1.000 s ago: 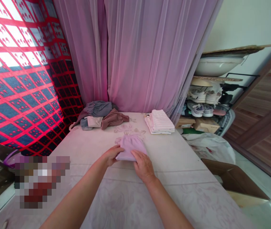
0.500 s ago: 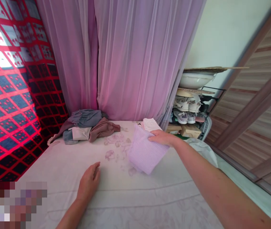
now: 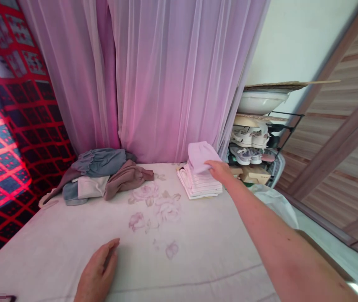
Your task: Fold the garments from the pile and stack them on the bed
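Note:
My right hand point(image 3: 220, 171) pinches the near edge of a folded lilac garment point(image 3: 201, 154), its exact kind not clear. The garment lies over the top of a stack of folded striped clothes point(image 3: 199, 188) on the bed's right side. Nearer to me, my left hand point(image 3: 98, 268) hovers over or rests on the floral bed sheet point(image 3: 153, 260), holding nothing, with its fingers loosely stretched and the thumb apart. At the back left sits a rumpled heap of clothes, with a grey-blue garment point(image 3: 101, 161), a brown one point(image 3: 128, 180) and a pale piece point(image 3: 92, 186).
A lilac curtain point(image 3: 166, 75) hangs along the bed's far side. On the right stand a rack with shoes point(image 3: 243, 153) and a white basin point(image 3: 260, 102), plus a white plastic bag point(image 3: 273, 201). A red-and-black patterned cloth point(image 3: 40, 147) hangs at left.
My right hand has carried the lilac garment up and away from me, from above the sheet onto the striped stack. The view has shifted, and my left hand appears lower, still empty.

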Motion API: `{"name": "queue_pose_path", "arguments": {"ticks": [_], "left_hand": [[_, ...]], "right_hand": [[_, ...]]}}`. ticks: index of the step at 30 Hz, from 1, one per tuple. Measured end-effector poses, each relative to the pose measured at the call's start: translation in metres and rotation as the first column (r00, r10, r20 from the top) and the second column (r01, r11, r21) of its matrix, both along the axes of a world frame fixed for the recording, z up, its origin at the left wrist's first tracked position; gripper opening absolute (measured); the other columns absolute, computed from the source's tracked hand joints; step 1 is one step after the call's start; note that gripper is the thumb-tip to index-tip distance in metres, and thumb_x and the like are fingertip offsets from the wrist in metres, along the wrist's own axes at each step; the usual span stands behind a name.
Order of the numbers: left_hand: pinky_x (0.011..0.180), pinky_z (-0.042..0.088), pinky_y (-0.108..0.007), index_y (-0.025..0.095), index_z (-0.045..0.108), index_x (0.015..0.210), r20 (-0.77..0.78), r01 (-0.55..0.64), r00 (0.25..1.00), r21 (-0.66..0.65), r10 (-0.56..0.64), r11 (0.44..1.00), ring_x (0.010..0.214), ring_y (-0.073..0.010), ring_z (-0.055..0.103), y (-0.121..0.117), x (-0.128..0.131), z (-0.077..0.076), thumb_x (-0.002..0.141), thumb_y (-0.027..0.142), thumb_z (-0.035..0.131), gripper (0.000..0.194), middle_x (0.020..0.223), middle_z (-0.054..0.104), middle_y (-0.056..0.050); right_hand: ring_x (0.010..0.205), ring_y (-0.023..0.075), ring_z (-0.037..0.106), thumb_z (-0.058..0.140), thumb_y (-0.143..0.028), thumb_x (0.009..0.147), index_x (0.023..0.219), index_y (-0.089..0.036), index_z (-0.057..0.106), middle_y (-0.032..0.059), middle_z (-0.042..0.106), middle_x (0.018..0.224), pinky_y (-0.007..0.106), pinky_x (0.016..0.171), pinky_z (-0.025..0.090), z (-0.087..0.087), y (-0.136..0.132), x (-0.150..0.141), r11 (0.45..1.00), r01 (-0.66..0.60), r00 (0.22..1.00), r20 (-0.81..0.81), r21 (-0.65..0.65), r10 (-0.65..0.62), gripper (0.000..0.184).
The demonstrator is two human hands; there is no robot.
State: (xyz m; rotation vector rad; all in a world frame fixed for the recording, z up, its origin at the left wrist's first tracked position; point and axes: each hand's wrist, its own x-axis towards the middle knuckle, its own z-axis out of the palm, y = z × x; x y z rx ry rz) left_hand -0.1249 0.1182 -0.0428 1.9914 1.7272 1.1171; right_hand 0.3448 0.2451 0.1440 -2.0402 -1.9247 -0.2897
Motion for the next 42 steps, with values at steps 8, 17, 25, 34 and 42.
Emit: {"name": "queue_pose_path", "arguments": {"ticks": [8,17,25,34,42], "left_hand": [[0.086,0.055,-0.036,0.027,0.066,0.098,0.014,-0.025,1.000,-0.019,0.025,1.000,0.093,-0.0219,0.068,-0.002,0.002,0.001,0.080,0.046,0.049,0.031,0.101,0.073,-0.002],[0.086,0.055,-0.034,0.027,0.066,0.099,0.003,-0.001,1.000,-0.012,0.001,1.000,0.092,-0.0205,0.068,-0.003,0.004,0.004,0.081,0.043,0.048,0.030,0.101,0.072,-0.001],[0.085,0.055,-0.033,0.027,0.065,0.099,0.006,0.002,1.000,-0.031,-0.002,1.000,0.092,-0.0199,0.068,-0.004,0.005,0.008,0.081,0.043,0.047,0.031,0.101,0.072,-0.001],[0.085,0.055,-0.033,0.026,0.065,0.099,-0.001,0.008,1.000,-0.039,-0.008,0.999,0.091,-0.0202,0.068,-0.004,0.007,0.010,0.081,0.043,0.046,0.031,0.100,0.072,-0.002],[0.083,0.055,-0.032,0.026,0.065,0.100,-0.027,0.012,1.000,-0.024,-0.013,1.000,0.090,-0.0196,0.068,-0.005,0.006,0.011,0.082,0.042,0.045,0.031,0.100,0.072,-0.002]], "right_hand": [[0.116,0.0216,0.054,0.045,-0.008,0.076,0.125,-0.025,0.056,0.0048,0.062,0.124,0.037,0.101,0.035,-0.074,-0.005,0.001,0.998,0.046,0.999,-0.004,-0.050,-0.046,0.053],[0.127,0.0198,0.044,0.041,-0.002,0.074,0.130,-0.024,0.056,0.0044,0.052,0.138,0.040,0.108,0.031,-0.062,-0.003,-0.006,0.996,-0.082,0.995,0.048,-0.036,0.083,0.062],[0.132,0.0210,0.038,0.040,0.000,0.073,0.133,-0.028,0.052,0.0037,0.047,0.142,0.045,0.108,0.029,-0.082,-0.008,-0.003,0.997,-0.059,0.996,0.071,-0.049,0.062,0.067],[0.135,0.0234,0.034,0.042,-0.002,0.076,0.137,-0.026,0.048,0.0064,0.040,0.147,0.047,0.111,0.024,-0.094,-0.022,0.006,0.993,-0.085,0.976,0.195,-0.076,0.099,0.066],[0.139,0.0247,0.025,0.044,-0.002,0.074,0.139,-0.025,0.043,0.0089,0.031,0.152,0.053,0.110,0.020,-0.086,-0.023,-0.008,0.985,-0.020,0.995,0.097,-0.171,0.037,0.069]]}}
